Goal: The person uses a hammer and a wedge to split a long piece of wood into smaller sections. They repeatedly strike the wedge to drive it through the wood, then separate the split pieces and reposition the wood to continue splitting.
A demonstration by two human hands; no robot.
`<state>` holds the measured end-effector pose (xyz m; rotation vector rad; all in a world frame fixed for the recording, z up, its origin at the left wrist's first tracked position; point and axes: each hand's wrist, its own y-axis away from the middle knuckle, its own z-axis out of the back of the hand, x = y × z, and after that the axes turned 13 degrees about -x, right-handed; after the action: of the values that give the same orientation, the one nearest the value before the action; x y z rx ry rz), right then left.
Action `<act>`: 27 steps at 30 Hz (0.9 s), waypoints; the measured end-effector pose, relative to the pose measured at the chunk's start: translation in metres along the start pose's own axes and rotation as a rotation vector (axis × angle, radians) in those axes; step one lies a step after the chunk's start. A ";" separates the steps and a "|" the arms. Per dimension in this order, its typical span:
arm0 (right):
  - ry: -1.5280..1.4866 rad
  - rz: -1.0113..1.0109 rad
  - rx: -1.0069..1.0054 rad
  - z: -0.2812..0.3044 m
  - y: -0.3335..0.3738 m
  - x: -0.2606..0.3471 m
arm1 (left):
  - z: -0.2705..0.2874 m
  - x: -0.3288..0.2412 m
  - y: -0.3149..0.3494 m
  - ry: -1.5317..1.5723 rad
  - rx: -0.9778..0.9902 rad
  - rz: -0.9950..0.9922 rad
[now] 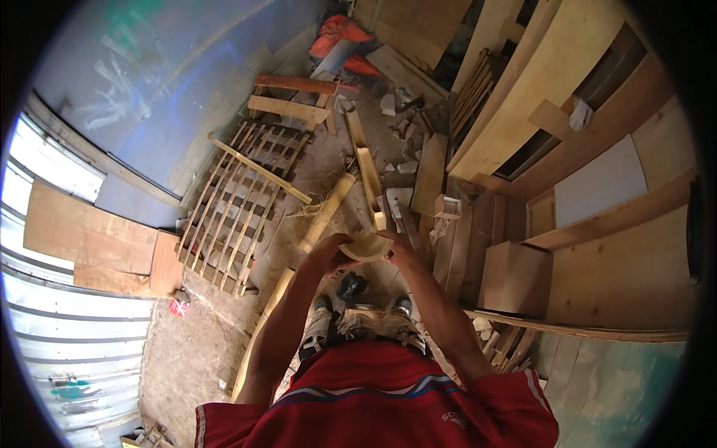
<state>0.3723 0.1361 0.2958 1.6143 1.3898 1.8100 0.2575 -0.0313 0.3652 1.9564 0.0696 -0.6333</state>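
Note:
Both my hands grip the near end of a split bamboo half [366, 248], a pale, curved trough with its hollow side facing up. A narrow trough-like length [366, 168] with cross walls inside runs away from it along the ground; whether the two are one piece I cannot tell. My left hand [331, 252] is closed round the left edge, and my right hand [396, 245] holds the right edge, its fingers partly hidden. Just left of the trough lies a yellowish bamboo pole [327, 213]. A black bundle [351, 286] is on the ground between my feet.
At left stands a slatted bamboo rack [243, 201] with a loose strip [261, 170] across it. A red container [179, 304] is near the metal wall [82, 351]. Wooden shelving [575, 194] fills the right side. Boards [429, 175] and rubble [407, 131] lie ahead.

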 end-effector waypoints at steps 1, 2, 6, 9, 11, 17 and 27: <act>-0.025 -0.028 -0.037 -0.001 0.002 0.010 | -0.005 -0.002 -0.005 0.017 0.017 -0.025; -0.065 -0.031 0.000 0.015 -0.016 0.003 | -0.015 -0.001 0.001 -0.053 0.018 0.005; -0.307 -0.079 0.240 0.075 -0.079 -0.038 | -0.024 0.032 -0.004 -0.077 0.067 -0.003; -0.402 -0.034 0.402 0.097 -0.085 -0.068 | -0.028 0.045 0.005 -0.062 0.032 0.105; -0.150 0.162 0.383 0.082 -0.033 -0.056 | -0.037 0.034 0.046 -0.397 -0.030 -0.137; -0.234 -0.046 0.046 0.053 -0.008 -0.020 | -0.015 0.038 -0.002 -0.091 0.024 0.035; 0.154 0.036 -0.085 -0.018 -0.010 0.052 | -0.063 -0.039 0.036 -0.493 -0.326 -0.948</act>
<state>0.3371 0.1733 0.3185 1.4936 1.3344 2.0236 0.2609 0.0151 0.4334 1.3248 0.7689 -1.5854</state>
